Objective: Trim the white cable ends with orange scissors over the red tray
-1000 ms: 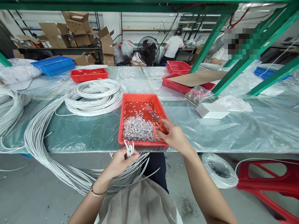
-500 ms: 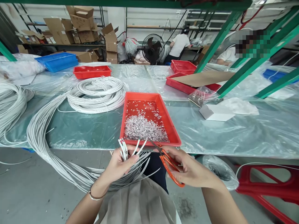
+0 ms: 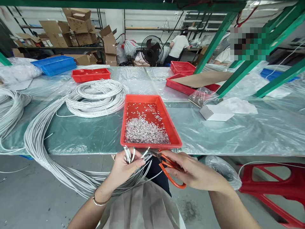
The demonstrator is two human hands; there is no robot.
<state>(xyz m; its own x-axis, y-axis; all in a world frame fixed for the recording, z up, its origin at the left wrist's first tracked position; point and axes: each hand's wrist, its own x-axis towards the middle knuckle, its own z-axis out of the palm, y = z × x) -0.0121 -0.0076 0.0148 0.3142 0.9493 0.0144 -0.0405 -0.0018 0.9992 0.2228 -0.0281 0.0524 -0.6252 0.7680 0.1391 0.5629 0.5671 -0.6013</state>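
Note:
My left hand point(image 3: 127, 167) is closed around several white cables point(image 3: 128, 155), whose cut ends stick up between thumb and fingers. One cable end point(image 3: 145, 153) leans right, apart from the others. Orange-handled scissors point(image 3: 172, 170) are in my right hand point(image 3: 192, 170), their blades pointing left, close to that cable end. Whether the blades touch it I cannot tell. Just beyond both hands, a red tray point(image 3: 175, 135) holds a heap of small silvery clippings point(image 3: 145, 130). The long cable bundle point(image 3: 40, 140) runs from the table down and across under my left hand.
Coiled white cable point(image 3: 97, 101) lies left of the tray, with a blue bin point(image 3: 56, 64) behind. To the right are a small white box point(image 3: 216, 113) and green frame posts point(image 3: 214, 41). A red stool point(image 3: 274, 187) stands at lower right. Two people sit farther back.
The scissors have dropped slightly and their handles are spread wider. One of the two right-leaning cable ends now stands nearer the others in my left hand. The view has shifted a little.

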